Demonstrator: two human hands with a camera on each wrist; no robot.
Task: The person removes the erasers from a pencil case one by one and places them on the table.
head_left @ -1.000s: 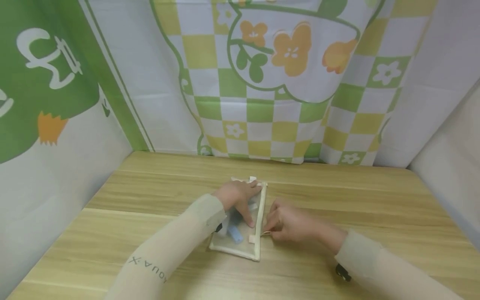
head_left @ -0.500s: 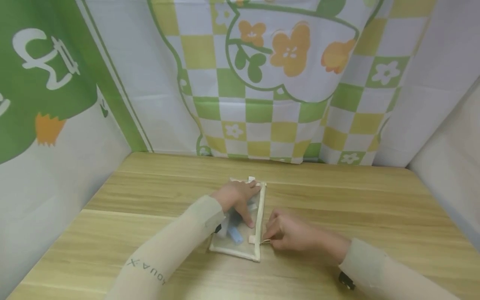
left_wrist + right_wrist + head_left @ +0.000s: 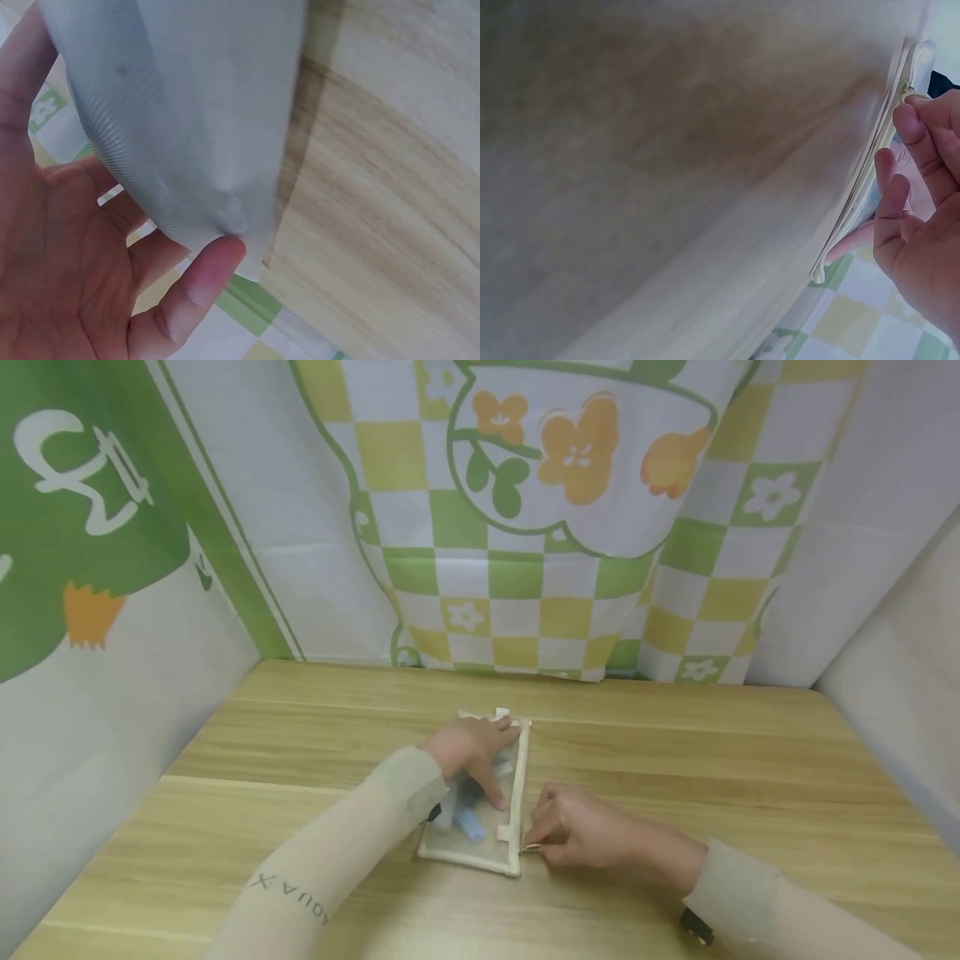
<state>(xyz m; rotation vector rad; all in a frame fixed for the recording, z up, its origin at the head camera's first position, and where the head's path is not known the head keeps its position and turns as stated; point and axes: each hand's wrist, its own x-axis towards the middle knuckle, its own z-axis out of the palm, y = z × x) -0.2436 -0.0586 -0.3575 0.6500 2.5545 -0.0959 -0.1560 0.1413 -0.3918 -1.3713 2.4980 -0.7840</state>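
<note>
A see-through zip pouch (image 3: 480,861) with cream edging lies flat on the wooden table. Through its front shows a light blue item (image 3: 469,824). My left hand (image 3: 474,752) rests on the upper part of the pouch, fingers spread toward the far edge and thumb pointing toward me; in the left wrist view the thumb presses near a corner of the greyish sheet (image 3: 187,112). At the pouch's right edge, near the bottom corner, my right hand (image 3: 576,828) pinches the zipper pull (image 3: 529,847). The right wrist view shows this zipper pull (image 3: 910,95) between thumb and index finger.
The wooden table (image 3: 315,710) extends on all sides of the pouch. Behind it hangs a green, yellow and white checked curtain (image 3: 517,585). A pale tab (image 3: 502,713) sticks out at the pouch's far end, and a small pinkish one (image 3: 504,833) sits near the zip.
My right hand has drawn the zipper pull along the right edge toward me, close to the bottom corner. The left hand stays in place on the pouch.
</note>
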